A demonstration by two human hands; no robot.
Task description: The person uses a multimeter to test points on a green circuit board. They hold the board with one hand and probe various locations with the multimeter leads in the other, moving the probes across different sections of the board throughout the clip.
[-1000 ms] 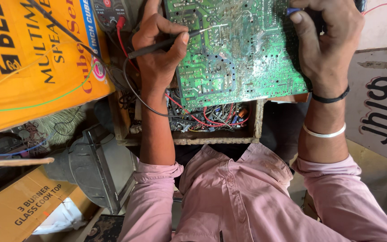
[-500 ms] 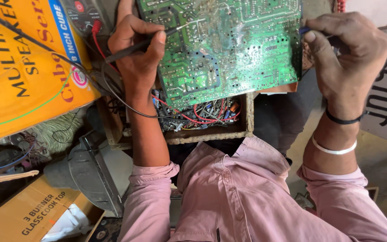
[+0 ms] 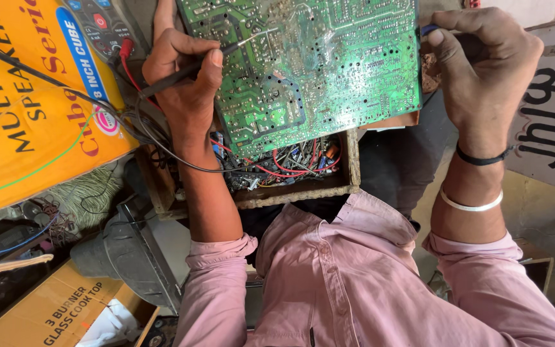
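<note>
Circuit board (image 3: 316, 71) over wooden tray (image 3: 303, 189)

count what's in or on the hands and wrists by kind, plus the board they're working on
green circuit board: 1
probes: 2, a black probe in the left hand, a blue-tipped probe in the right hand
wrist bands: 2, a black band and a white bangle
Total: 5

Yellow carton (image 3: 27, 109) left (brown carton (image 3: 52, 308) below)
</note>
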